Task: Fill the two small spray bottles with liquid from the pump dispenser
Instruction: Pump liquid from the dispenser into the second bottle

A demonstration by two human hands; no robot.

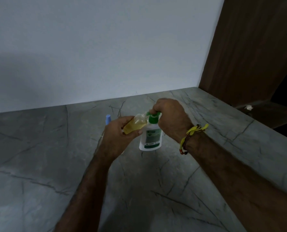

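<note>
one spray bottle (pixel 134 123) | clear, tilted | mostly full, yellow liquid

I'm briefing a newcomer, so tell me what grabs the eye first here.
At centre, the left hand tilts a small bottle of yellow liquid against the green pump of a white dispenser, which the right hand presses. A blue cap peeks out behind.
</note>
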